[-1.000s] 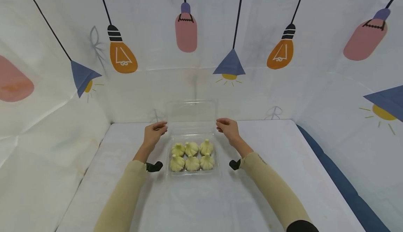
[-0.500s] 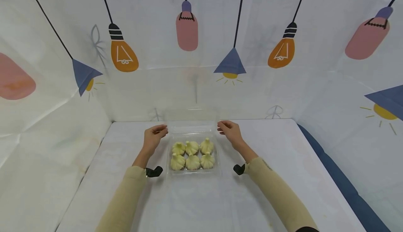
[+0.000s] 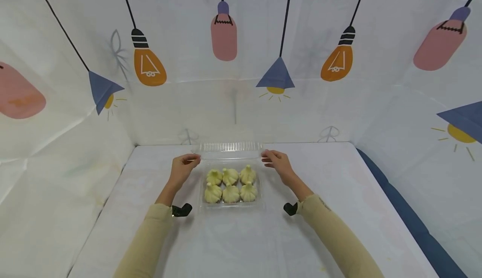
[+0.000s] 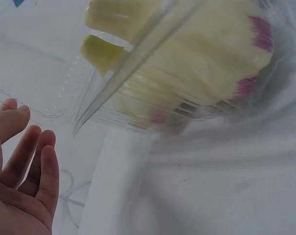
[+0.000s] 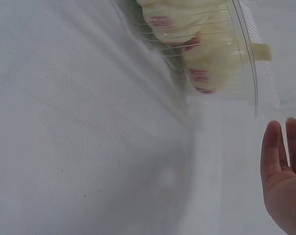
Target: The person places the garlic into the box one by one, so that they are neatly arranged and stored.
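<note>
A clear plastic clamshell box (image 3: 230, 205) holds several pale garlic bulbs (image 3: 231, 193) in two rows, their stems up. Its hinged lid (image 3: 230, 147) is raised at the far side, with a ribbed wall showing. My left hand (image 3: 183, 168) pinches the lid's left edge between thumb and index finger; the other fingers stand loosely bent in the left wrist view. At the lid's right edge, my right hand (image 3: 278, 165) pinches with its fingertips. In the right wrist view its thumb is hidden, and two fingers (image 5: 271, 147) show below the box corner. Purple streaks mark the garlic (image 4: 211, 58) in the left wrist view.
The box stands on a white-covered table (image 3: 241, 240) near its far edge. White sheeting (image 3: 241, 106) printed with lamps and bulbs hangs close behind and at both sides. Dark blue fabric (image 3: 399, 211) lies along the table's right edge.
The lid has tilted, its top edge dropping steadily in the head view. Both hands have moved slightly down with it. The box and garlic have stayed in place.
</note>
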